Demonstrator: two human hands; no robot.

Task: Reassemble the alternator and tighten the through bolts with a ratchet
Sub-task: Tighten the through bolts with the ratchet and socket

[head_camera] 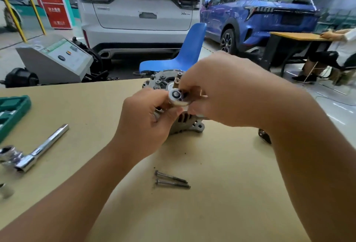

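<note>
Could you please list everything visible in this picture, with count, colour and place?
alternator: one, grey metal, table centre, behind the hands
white round part: one, white with dark hole, held above the alternator
through bolts: two, dark grey, lying on the table nearer the camera
ratchet: one, chrome, table left
tool case: one, green, left edge
table: one, tan
chair: one, blue, behind the table
cars: white, blue, background
left hand: one, holding the white round part
right hand: one, pinching the same part
</note>
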